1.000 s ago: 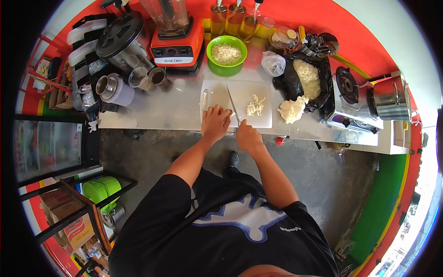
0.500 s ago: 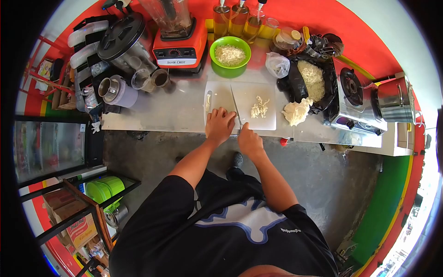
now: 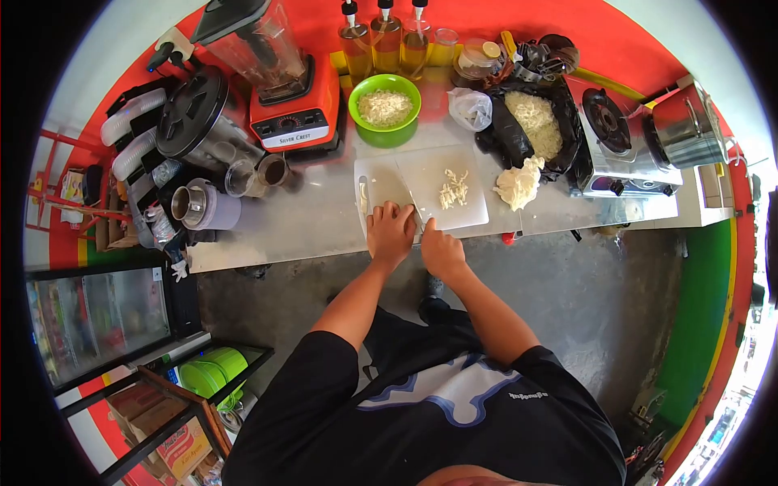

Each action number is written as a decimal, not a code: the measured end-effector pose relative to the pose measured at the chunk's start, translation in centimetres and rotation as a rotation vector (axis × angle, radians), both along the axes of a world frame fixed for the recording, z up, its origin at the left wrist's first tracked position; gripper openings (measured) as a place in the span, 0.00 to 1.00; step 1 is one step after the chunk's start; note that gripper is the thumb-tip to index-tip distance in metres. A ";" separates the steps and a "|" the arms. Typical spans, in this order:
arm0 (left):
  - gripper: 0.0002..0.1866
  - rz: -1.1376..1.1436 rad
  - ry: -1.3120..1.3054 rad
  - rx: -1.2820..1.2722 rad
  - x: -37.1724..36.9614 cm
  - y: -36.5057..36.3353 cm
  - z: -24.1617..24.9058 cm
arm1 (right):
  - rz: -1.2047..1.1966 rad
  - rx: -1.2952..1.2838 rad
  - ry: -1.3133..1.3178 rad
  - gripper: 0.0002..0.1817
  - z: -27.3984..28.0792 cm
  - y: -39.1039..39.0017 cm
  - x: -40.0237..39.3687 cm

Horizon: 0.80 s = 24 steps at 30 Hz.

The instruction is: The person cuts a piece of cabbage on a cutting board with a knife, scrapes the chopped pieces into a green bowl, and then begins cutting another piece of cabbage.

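Observation:
My right hand (image 3: 442, 249) grips a knife (image 3: 409, 186), its blade pointing away from me across the white cutting board (image 3: 472, 166). Beside the blade, my left hand (image 3: 391, 235) presses down near the board's front edge with curled fingers; whatever lies under them is hidden. Pale shredded strips (image 3: 454, 189) lie in a small heap on the board, right of the knife. A thin pale strip (image 3: 363, 194) rests near the board's left side. Just off the board to the right sits a pale, ruffled lump (image 3: 519, 185).
Behind the board stands a green bowl (image 3: 384, 136) of pale shreds. A black bag (image 3: 574, 134) holds more shreds, near a stove (image 3: 624, 174) with a pot (image 3: 689, 130). A red blender (image 3: 293, 113), several pump bottles (image 3: 386, 49) and a metal cup (image 3: 189, 202) line the counter.
The whole view has shifted and turned slightly with my head. Both hands stay at the board's front edge, the knife still in my right hand.

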<state>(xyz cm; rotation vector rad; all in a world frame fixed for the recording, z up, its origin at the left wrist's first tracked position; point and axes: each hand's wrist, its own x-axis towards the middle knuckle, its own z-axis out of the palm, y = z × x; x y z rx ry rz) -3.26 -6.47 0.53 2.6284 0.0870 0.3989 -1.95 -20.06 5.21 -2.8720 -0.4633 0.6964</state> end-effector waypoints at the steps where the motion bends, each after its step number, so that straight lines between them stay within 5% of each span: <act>1: 0.06 -0.005 0.000 0.000 -0.1 0.0 0.0 | -0.008 0.033 0.001 0.13 -0.2 0.2 0.3; 24: 0.09 -0.015 -0.018 0.016 0.1 0.3 -0.9 | -0.078 -0.029 -0.011 0.13 -0.2 1.3 -1.2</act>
